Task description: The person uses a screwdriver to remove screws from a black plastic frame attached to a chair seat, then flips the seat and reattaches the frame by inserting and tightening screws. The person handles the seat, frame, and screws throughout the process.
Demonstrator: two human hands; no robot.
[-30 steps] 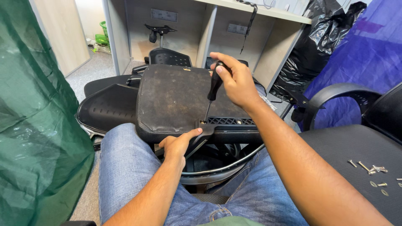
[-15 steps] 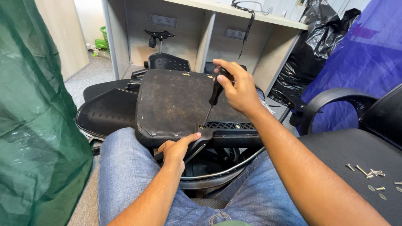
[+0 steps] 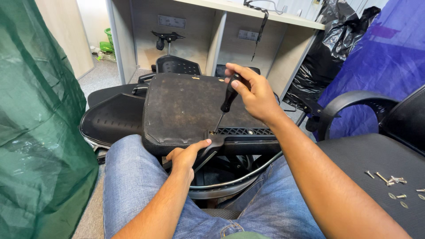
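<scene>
While my right hand clenches the screwdriver, its tip sits in the bracket screw.
Left hand grasps the seat base edge below; best kept steady, pressing straight down.

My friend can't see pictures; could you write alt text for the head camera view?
A person's right hand drives a black-handled screwdriver into the upturned underside of an office chair seat across their lap, while the left hand steadies its front edge.

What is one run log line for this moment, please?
right hand: grips screwdriver, tip at bracket | left hand: steadies chair seat base | loose screws on right chair
</scene>
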